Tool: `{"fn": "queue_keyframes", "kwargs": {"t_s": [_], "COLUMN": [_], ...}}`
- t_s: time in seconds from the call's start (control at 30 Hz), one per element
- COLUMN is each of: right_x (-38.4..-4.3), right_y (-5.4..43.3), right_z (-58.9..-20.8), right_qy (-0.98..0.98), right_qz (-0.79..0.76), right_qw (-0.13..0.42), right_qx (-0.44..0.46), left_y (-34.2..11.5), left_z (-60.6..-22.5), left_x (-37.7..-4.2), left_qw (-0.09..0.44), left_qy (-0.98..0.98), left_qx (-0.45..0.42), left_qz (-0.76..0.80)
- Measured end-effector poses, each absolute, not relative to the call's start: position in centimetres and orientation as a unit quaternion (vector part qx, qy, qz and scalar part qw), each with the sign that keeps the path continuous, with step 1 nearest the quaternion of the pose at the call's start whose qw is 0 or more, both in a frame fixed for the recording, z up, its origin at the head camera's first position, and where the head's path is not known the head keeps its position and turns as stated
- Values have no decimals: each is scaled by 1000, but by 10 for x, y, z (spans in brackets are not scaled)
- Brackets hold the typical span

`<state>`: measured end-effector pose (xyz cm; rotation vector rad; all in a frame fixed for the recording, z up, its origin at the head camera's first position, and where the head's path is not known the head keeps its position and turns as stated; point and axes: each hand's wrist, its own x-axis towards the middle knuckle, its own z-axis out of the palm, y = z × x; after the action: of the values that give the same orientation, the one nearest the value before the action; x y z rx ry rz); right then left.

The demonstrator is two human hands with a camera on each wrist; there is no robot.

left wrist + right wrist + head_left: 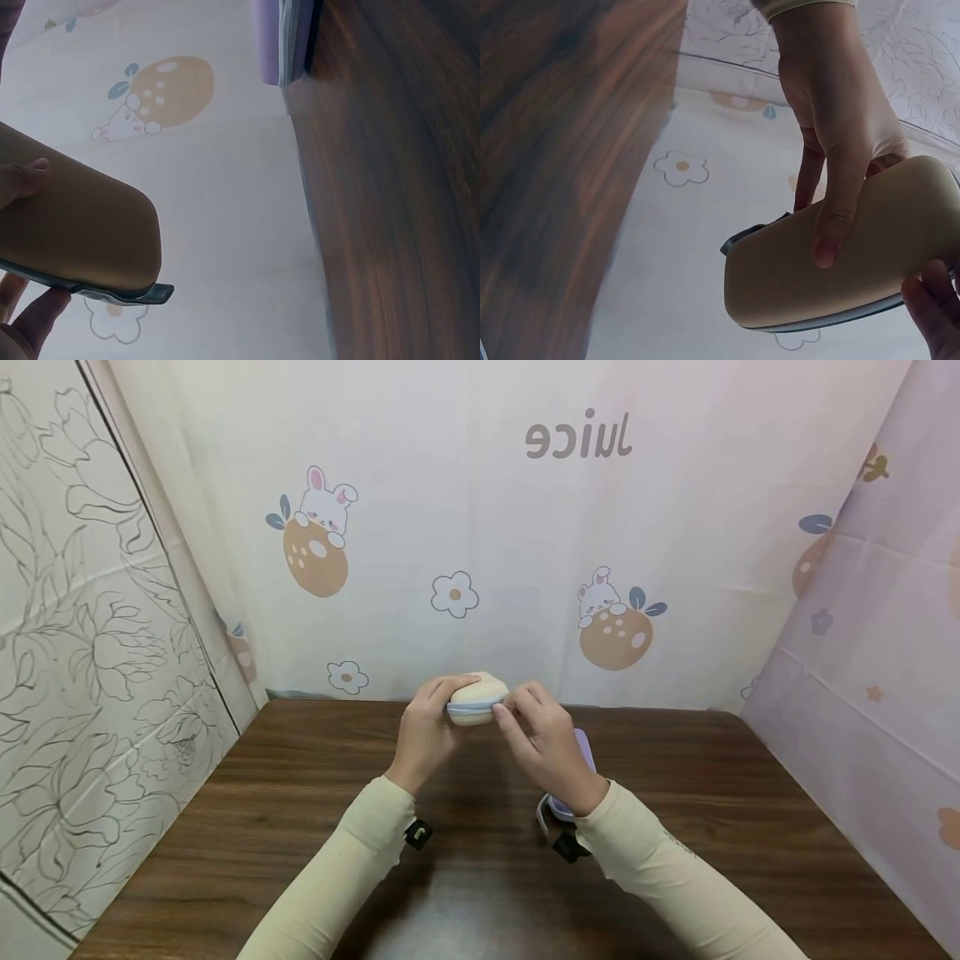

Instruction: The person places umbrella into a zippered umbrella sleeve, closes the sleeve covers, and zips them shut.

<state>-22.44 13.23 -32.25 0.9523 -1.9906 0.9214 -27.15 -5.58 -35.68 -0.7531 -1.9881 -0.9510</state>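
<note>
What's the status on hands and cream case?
Left hand grips cream case. Right hand pinches its end. Held above table. Purple case apart, not blocking.

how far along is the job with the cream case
Done, it seems: the cream case is up off the table, gripped in the left hand.
In hand: the right hand pinches at its blue edge, perhaps working a zip.
Left, probably: finishing at that edge, since the case looks shut and no contents show. Neither hand holds the purple case.
</note>
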Motion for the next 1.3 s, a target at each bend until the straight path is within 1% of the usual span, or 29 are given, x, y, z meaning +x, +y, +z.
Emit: {"fn": "queue_keyframes", "kwargs": {"t_s": [0.53,0.73,1.07,1.3], "right_x": [-227,-226,-229,-231], "right_y": [133,133,135,135], "right_z": [-326,-327,-330,-331], "right_qy": [-762,-754,-738,-728], "right_qz": [400,416,424,458], "right_qw": [355,364,378,356], "right_qx": [365,355,364,365], "left_y": [-54,-53,-56,-57], "left_z": [-354,-353,-353,-352], "left_x": [-275,-274,-274,-275], "left_qw": [411,411,394,387], "left_qy": [-756,-753,-752,-742], "left_qx": [-312,-320,-331,-341], "left_qz": [-403,-402,-413,-428]}}
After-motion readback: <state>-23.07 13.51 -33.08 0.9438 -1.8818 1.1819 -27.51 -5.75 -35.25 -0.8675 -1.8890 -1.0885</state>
